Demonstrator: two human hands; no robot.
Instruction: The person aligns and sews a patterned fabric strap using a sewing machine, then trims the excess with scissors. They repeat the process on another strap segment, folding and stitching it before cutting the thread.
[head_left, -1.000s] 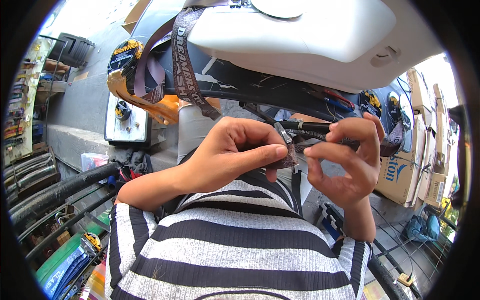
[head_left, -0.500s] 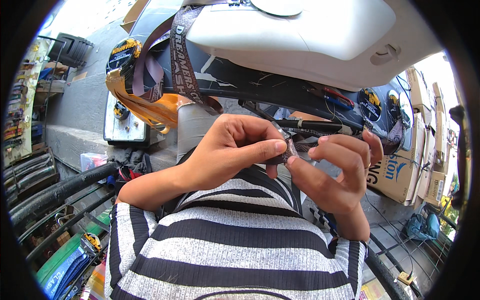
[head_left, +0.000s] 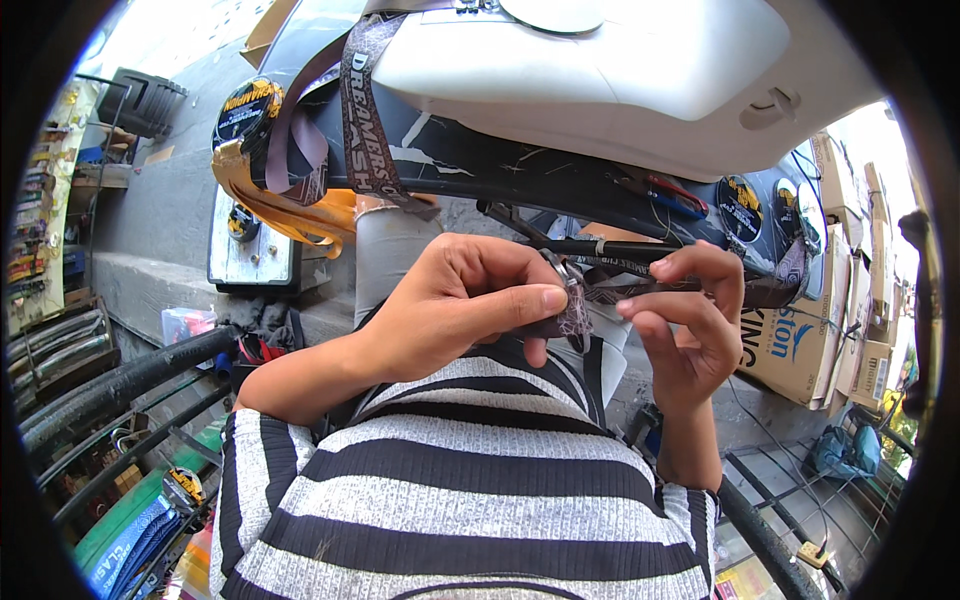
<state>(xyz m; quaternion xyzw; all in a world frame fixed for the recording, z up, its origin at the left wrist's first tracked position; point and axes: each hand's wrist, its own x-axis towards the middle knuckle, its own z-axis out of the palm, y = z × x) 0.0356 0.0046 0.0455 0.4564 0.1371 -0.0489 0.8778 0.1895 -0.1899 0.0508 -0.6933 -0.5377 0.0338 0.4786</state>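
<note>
In front of my striped shirt, my left hand (head_left: 470,290) pinches a dark patterned ribbon end (head_left: 573,318) between thumb and fingers. A small metal ring or clasp (head_left: 568,268) shows at its fingertips; its exact kind I cannot make out. My right hand (head_left: 690,325) is held just to the right, fingers apart and curled, with nothing visible in it. Its fingertips stand a little off the ribbon. From the held piece a patterned lanyard strap (head_left: 620,293) runs right behind my right hand toward round black-and-yellow medals (head_left: 740,207) on the table.
A white sewing machine (head_left: 600,80) stands on a dark tabletop (head_left: 500,165). Another lanyard (head_left: 362,120) and an orange ribbon (head_left: 290,215) hang over its left edge. A red-and-blue hand tool (head_left: 677,197) lies near the front edge. Cardboard boxes (head_left: 800,350) are stacked at right; metal bars (head_left: 130,385) flank me.
My right hand has drawn back from the ribbon, moving right with its fingers more upright. The ribbon end in my left hand now hangs free and shows more.
</note>
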